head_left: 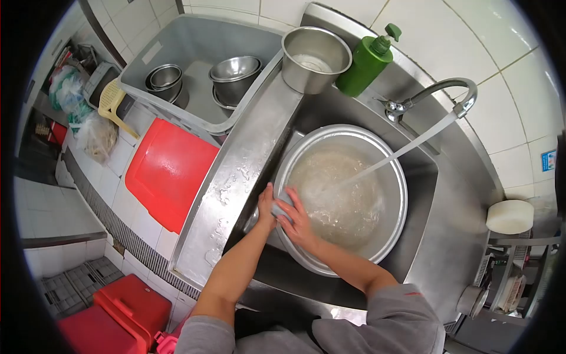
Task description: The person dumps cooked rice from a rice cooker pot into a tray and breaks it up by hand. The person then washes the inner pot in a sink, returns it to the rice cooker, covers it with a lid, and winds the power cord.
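A large round metal basin (403,194) sits in the steel sink, part filled with cloudy, rippling water. At its left rim, my left hand (266,205) lies against the outside, fingers close together and partly hidden. Just inside that rim is my right hand (299,223), its fingers bent over a small pale grey patch that I cannot make out. The two hands nearly touch. From the curved faucet (436,88) a stream of water runs into the basin.
Behind the basin stand a steel pot (312,82) and a green pump bottle (365,65). A grey tub (203,35) with several metal bowls is at the upper left, near a red lid (168,171). A white round block (510,216) rests at the right.
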Available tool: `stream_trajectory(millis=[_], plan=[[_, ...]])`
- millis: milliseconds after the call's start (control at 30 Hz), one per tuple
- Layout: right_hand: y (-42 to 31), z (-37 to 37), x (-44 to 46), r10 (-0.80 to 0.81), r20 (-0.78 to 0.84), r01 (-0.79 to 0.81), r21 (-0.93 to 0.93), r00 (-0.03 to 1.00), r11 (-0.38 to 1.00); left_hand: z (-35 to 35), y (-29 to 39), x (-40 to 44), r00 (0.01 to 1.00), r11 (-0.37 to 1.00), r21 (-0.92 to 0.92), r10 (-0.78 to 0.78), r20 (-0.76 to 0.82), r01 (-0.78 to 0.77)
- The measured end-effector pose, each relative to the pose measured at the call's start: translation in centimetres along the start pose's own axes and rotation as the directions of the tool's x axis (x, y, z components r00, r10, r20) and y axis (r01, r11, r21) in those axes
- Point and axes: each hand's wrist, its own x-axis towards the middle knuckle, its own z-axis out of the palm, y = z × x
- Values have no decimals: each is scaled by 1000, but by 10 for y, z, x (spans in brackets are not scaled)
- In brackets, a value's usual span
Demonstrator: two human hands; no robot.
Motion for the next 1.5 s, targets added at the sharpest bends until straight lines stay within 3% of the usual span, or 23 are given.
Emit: stream_trajectory(millis=[33,100,133,267,333,433,500,533,567,667,700,767,800,833,933,1033,1100,1167,1233,1267,1333,1467,1500], plan=[[1,0,28,-250,-5,244,-207,968,948,1,-1,0,1000,1000,0,9,8,-9],[31,-3,81,-316,34,285,-526,948,801,-1,-7,0,990,987,107,124,-60,-117],[45,-10,108,-321,12,260,-613,947,746,-6,-7,-1,989,964,226,148,-28,-138],[102,-77,186,-242,-51,98,-819,969,566,-6,-6,-2,998,991,120,66,8,-66],[119,-125,182,-206,-139,-18,-865,969,501,-5,-7,-4,981,921,344,194,3,-183],[109,-191,141,-171,-181,-126,-949,968,290,-9,-4,1,969,873,443,244,-34,-204],[134,-239,99,-80,-308,-268,-909,948,320,-10,3,3,974,869,456,227,-22,-192],[122,-255,79,74,-424,-419,-825,903,380,-10,4,6,967,850,483,253,-19,-213],[108,-269,51,243,-512,-565,-718,824,406,-12,0,6,963,831,510,268,-21,-220],[85,-293,-27,493,-649,-811,-403,579,423,-19,-5,14,942,762,585,334,12,-277],[69,-289,-53,573,-655,-859,-262,493,439,-18,-3,13,936,731,616,352,29,-294],[67,-275,-99,567,-686,-827,-91,456,555,-16,4,11,932,669,682,359,53,-296],[55,-264,-102,652,-678,-841,92,339,533,-13,9,7,896,549,762,434,90,-342],[43,-255,-101,692,-694,-846,236,197,477,-11,13,9,895,555,759,439,80,-340],[38,-250,-102,705,-668,-757,327,238,565,-15,16,9,907,511,793,405,117,-331],[38,-260,-97,678,-708,-712,371,198,596,-17,11,2,899,459,844,435,58,-277],[7,-268,-101,611,-744,-623,349,270,700,-27,-13,0,928,730,677,185,-325,92],[-27,-283,-102,475,-808,-532,247,347,810,-14,-22,-18,916,697,703,178,-358,139],[-58,-301,-105,385,-842,-458,191,379,868,13,-24,-45,874,843,450,-48,-484,295],[-78,-306,-104,377,-840,-452,182,390,873,19,-30,-49,874,850,439,-48,-483,289],[-118,-311,-106,188,-857,-283,52,479,958,22,-52,-45,870,842,398,-154,-469,364],[-184,-311,-119,50,-818,-222,-97,574,970,25,-111,-28,846,878,252,-259,-465,407],[-198,-308,-123,-77,-798,-204,-244,598,948,37,-103,-51,829,858,243,-303,-471,452]])
